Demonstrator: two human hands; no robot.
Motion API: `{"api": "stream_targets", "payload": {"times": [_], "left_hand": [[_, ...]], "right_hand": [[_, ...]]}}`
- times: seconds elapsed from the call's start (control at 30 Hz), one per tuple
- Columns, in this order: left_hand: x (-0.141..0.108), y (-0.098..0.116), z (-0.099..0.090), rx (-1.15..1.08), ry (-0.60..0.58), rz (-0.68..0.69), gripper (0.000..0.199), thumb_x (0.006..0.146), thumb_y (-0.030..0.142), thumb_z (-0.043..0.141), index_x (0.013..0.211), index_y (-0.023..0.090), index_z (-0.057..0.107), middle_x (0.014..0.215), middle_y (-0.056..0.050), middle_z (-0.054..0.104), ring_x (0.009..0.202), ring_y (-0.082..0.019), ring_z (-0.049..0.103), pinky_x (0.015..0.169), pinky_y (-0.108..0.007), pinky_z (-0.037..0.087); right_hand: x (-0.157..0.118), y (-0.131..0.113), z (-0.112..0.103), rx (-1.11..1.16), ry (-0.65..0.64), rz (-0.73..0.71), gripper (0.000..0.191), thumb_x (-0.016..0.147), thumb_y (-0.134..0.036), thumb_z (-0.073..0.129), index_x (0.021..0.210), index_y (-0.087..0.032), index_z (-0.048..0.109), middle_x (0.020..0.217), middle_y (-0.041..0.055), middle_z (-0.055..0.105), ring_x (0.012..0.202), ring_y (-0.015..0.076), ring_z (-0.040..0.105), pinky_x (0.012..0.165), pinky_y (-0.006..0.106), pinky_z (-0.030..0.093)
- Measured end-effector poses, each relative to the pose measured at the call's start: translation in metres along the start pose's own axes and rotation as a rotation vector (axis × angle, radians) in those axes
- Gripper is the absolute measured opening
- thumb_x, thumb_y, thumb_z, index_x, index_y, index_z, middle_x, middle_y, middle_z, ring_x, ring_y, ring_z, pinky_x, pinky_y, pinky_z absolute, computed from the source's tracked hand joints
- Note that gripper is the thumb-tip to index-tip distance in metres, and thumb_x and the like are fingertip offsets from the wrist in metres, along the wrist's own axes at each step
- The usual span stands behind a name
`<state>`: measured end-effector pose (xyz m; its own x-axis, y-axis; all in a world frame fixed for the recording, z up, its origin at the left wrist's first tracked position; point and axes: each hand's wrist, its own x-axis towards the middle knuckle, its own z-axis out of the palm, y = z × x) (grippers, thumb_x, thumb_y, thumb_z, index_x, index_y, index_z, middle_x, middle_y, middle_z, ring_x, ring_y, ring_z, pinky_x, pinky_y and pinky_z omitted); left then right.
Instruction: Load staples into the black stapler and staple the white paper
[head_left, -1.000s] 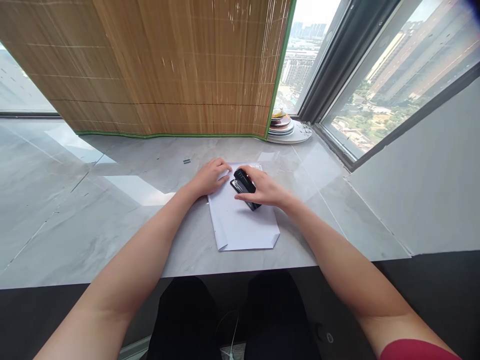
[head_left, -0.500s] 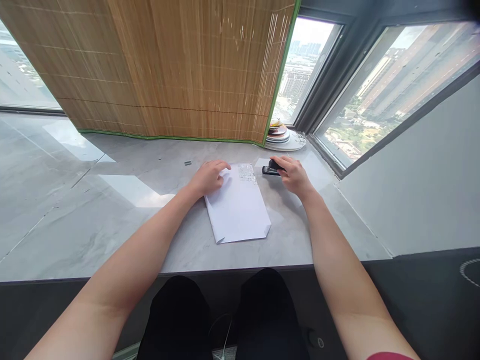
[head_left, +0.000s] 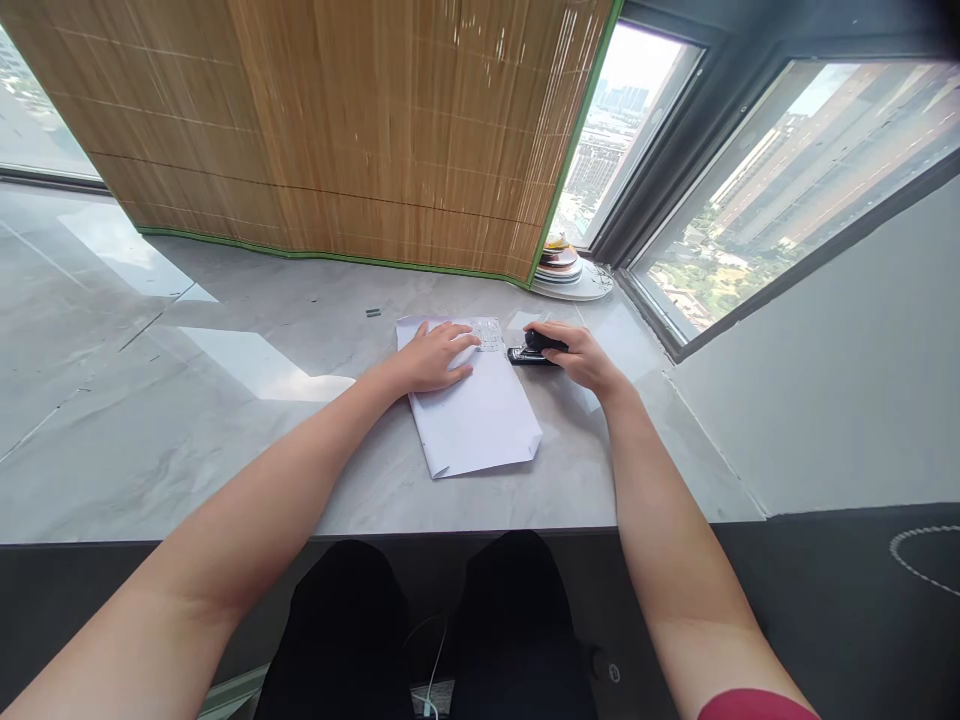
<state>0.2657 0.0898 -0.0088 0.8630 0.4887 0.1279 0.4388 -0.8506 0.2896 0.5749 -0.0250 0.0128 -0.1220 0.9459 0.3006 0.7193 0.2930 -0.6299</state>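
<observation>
White paper (head_left: 476, 425) with folded lower corners lies on the grey counter (head_left: 360, 490). Near its top right is a patch of small metallic marks, which look like staples. My left hand (head_left: 436, 357) rests flat on the upper left of the paper, fingers spread. Just right of the paper's upper edge, my right hand (head_left: 574, 352) is wrapped round a black stapler (head_left: 525, 356). The stapler's front end points left and reaches the paper's right edge.
Two small staple strips (head_left: 373, 313) lie beyond the paper to the left. A stack of plates (head_left: 574, 280) stands in the window corner. A bamboo blind (head_left: 337, 130) hangs over the back of the counter.
My left hand has moved right and spread out over the paper. My right hand has brought the stapler left, up to the paper's edge. The view has shifted slightly.
</observation>
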Motion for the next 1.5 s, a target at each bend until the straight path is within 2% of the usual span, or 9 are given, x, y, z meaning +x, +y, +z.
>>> {"api": "stream_targets", "payload": {"times": [0.2,0.33,0.47,0.7,0.87,1.0,1.17,1.27,1.5], "left_hand": [[-0.001,0.006,-0.006,0.000,-0.061,0.072,0.053,0.101,0.026,0.053,0.154,0.031,0.060,0.174,-0.011,0.049,0.161,-0.036,0.043,0.132,-0.069,0.025],[-0.001,0.006,-0.007,-0.003,-0.138,0.136,0.055,0.107,0.039,0.050,0.162,0.034,0.055,0.178,-0.009,0.044,0.163,-0.036,0.039,0.132,-0.066,0.027],[0.001,0.000,-0.003,-0.032,-0.120,0.098,0.057,0.109,0.050,0.049,0.163,0.030,0.055,0.179,-0.012,0.042,0.163,-0.034,0.041,0.133,-0.060,0.027],[0.001,-0.002,-0.005,-0.068,-0.111,0.164,0.059,0.109,0.054,0.053,0.162,0.028,0.056,0.175,-0.013,0.048,0.160,-0.033,0.045,0.132,-0.056,0.030],[-0.001,0.004,-0.008,-0.064,-0.142,0.322,0.052,0.104,0.039,0.054,0.156,0.034,0.063,0.173,-0.009,0.050,0.161,-0.033,0.044,0.132,-0.057,0.030],[-0.001,0.010,-0.006,-0.075,-0.179,0.353,0.062,0.100,0.038,0.058,0.162,0.041,0.057,0.176,-0.005,0.047,0.164,-0.036,0.039,0.132,-0.060,0.027],[-0.002,0.012,-0.004,-0.073,-0.171,0.348,0.065,0.101,0.041,0.056,0.165,0.047,0.053,0.181,-0.001,0.039,0.166,-0.037,0.034,0.133,-0.060,0.022],[-0.002,0.013,-0.005,-0.056,-0.186,0.351,0.065,0.101,0.040,0.055,0.165,0.047,0.053,0.182,0.000,0.038,0.166,-0.037,0.034,0.132,-0.061,0.022],[-0.002,0.015,-0.007,-0.028,-0.206,0.355,0.066,0.102,0.041,0.053,0.168,0.047,0.049,0.183,-0.001,0.037,0.167,-0.036,0.033,0.132,-0.060,0.023]], "right_hand": [[0.002,0.000,0.003,0.025,-0.002,0.004,0.050,0.084,-0.024,0.066,0.132,-0.027,0.081,0.135,0.0052,0.079,0.129,0.0355,0.070,0.120,0.052,0.049],[-0.002,0.000,-0.003,0.093,-0.029,0.036,0.047,0.084,-0.028,0.071,0.129,-0.029,0.084,0.136,0.0033,0.080,0.132,0.0365,0.070,0.121,0.054,0.049],[-0.007,-0.005,-0.008,0.148,-0.095,0.051,0.048,0.085,-0.031,0.074,0.132,-0.031,0.084,0.136,0.0022,0.081,0.132,0.0361,0.071,0.120,0.054,0.052],[-0.003,-0.023,0.000,0.032,-0.191,-0.115,0.045,0.098,-0.032,0.063,0.141,-0.028,0.078,0.137,0.0059,0.080,0.126,0.0327,0.073,0.113,0.050,0.055],[0.000,-0.022,0.003,-0.056,-0.091,-0.134,0.039,0.097,-0.032,0.061,0.131,-0.026,0.079,0.121,0.0081,0.082,0.110,0.0315,0.073,0.103,0.048,0.056],[0.006,-0.030,0.014,-0.035,-0.037,-0.050,0.036,0.104,-0.050,0.057,0.113,-0.023,0.079,0.110,0.0065,0.081,0.101,0.0269,0.072,0.092,0.038,0.054],[0.016,-0.042,0.036,-0.265,0.115,0.251,0.073,0.109,-0.075,0.032,0.062,-0.023,0.052,0.063,0.0044,0.057,0.068,0.0202,0.056,0.066,0.033,0.036],[0.019,-0.045,0.043,-0.355,0.120,0.302,0.074,0.110,-0.075,0.030,0.058,-0.024,0.042,0.057,0.0044,0.050,0.063,0.0194,0.050,0.063,0.035,0.028],[0.018,-0.050,0.046,-0.389,0.121,0.302,0.071,0.113,-0.066,0.029,0.060,-0.023,0.046,0.060,0.0050,0.054,0.064,0.0195,0.051,0.063,0.035,0.026]]}}
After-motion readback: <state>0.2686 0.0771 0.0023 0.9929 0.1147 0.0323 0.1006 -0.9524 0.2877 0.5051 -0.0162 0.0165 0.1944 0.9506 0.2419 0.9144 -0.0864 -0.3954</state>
